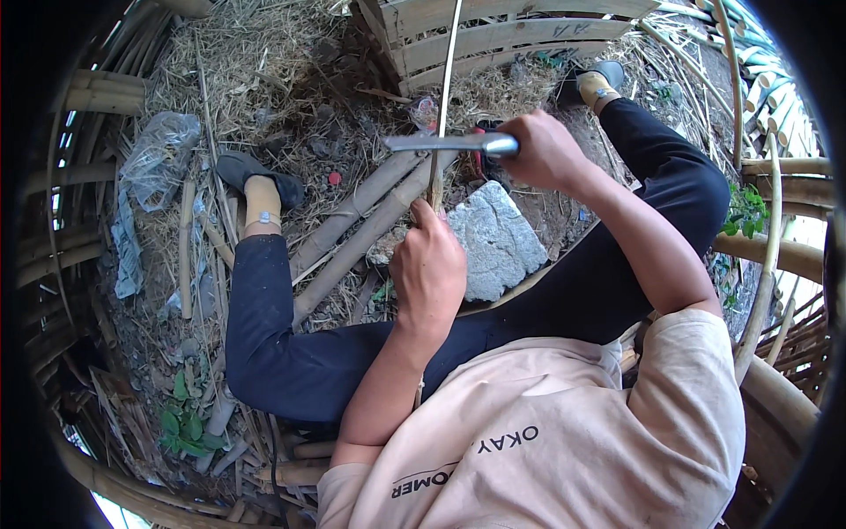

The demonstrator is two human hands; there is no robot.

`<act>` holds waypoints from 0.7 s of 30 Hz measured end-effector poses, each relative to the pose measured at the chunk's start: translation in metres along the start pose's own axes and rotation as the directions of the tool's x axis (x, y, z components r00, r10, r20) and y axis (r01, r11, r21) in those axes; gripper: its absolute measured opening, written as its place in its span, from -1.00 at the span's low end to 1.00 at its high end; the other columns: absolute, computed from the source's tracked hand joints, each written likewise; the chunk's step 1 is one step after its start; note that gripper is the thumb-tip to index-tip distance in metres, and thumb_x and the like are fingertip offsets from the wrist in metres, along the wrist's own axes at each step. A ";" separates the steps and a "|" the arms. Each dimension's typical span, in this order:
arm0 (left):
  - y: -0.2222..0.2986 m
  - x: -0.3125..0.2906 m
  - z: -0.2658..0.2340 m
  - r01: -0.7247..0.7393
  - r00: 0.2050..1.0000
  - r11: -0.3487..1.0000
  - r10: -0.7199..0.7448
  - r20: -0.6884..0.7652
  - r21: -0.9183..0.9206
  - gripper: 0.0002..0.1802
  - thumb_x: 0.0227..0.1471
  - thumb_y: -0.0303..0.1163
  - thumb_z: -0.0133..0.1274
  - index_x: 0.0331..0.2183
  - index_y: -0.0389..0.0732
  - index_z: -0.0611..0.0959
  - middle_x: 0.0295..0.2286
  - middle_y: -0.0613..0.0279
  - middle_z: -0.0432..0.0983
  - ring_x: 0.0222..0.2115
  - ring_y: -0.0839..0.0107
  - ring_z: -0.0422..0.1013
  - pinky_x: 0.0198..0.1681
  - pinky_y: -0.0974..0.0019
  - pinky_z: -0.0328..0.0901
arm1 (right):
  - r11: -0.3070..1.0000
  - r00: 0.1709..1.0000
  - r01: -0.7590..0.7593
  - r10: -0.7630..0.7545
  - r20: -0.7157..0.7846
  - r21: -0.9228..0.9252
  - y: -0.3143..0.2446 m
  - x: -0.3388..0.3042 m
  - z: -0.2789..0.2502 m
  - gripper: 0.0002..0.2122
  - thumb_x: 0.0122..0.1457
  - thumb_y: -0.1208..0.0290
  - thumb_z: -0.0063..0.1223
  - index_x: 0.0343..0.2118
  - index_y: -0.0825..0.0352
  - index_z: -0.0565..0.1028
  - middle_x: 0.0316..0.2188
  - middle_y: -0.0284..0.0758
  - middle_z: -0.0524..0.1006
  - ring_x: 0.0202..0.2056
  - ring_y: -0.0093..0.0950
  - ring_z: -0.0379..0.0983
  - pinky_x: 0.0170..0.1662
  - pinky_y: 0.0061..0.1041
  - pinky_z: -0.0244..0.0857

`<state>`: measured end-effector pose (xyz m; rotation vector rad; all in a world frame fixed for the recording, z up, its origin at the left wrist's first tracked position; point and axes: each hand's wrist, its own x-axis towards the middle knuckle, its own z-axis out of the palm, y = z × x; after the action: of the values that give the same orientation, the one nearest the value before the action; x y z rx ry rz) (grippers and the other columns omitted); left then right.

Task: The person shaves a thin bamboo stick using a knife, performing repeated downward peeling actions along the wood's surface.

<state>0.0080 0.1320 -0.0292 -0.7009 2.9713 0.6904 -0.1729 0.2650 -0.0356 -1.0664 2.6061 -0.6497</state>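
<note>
My left hand [430, 264] is closed around a thin bamboo strip [448, 78], which rises from my fist toward the crate at the far side. In my right hand [545, 152] is a knife [412, 143] with a straight grey blade and a metal-looking handle. Its blade lies crosswise over the strip, a little beyond my left fingers. Whether the edge bites into the strip cannot be made out. A rough grey stone block [499, 243] sits on the ground just right of my left hand, between my legs.
Two bamboo poles [351, 215] lie on the ground left of the stone. A slatted wooden crate [515, 40] stands at the far side. A clear plastic bag [160, 159] lies left of my foot. Cut bamboo pieces [775, 106] are piled at the far right. Bamboo rails [784, 256] flank me.
</note>
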 end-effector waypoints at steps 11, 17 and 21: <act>0.000 -0.003 0.002 -0.025 1.000 0.998 0.024 0.008 0.051 -0.73 0.27 -0.41 -0.13 -0.11 -0.43 0.41 -0.62 -0.20 0.53 -0.54 -0.13 0.54 -0.50 -0.06 0.43 | 0.991 0.998 0.056 -0.059 -0.019 -0.120 0.006 0.002 0.014 -0.85 -0.20 0.39 0.20 -0.51 0.28 0.61 -0.59 -0.13 0.57 -0.48 -0.09 0.56 -0.32 -0.16 0.46; -0.002 0.000 0.000 -0.001 1.000 0.998 0.000 -0.005 -0.057 -0.74 0.28 -0.41 -0.15 -0.14 -0.45 0.42 -0.61 -0.28 0.50 -0.51 -0.23 0.50 -0.48 -0.14 0.34 | 0.983 0.999 -0.025 0.017 -0.045 -0.182 0.015 0.015 0.009 -0.80 -0.16 0.36 0.24 -0.43 0.28 0.65 -0.55 -0.12 0.60 -0.47 -0.14 0.59 -0.32 -0.21 0.49; -0.001 -0.004 0.005 -0.004 1.000 0.998 0.003 -0.007 -0.068 -0.74 0.28 -0.41 -0.14 -0.16 -0.45 0.43 -0.60 -0.28 0.51 -0.52 -0.21 0.50 -0.49 -0.13 0.34 | 0.917 0.944 -0.312 0.270 -0.190 -0.247 0.057 0.033 -0.017 -0.80 -0.02 0.35 0.17 -0.33 0.28 0.67 -0.48 -0.12 0.63 -0.43 -0.16 0.61 -0.27 -0.22 0.51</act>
<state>0.0114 0.1345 -0.0338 -0.7033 2.9681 0.7947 -0.2374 0.2828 -0.0510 -0.6884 2.9726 -0.3174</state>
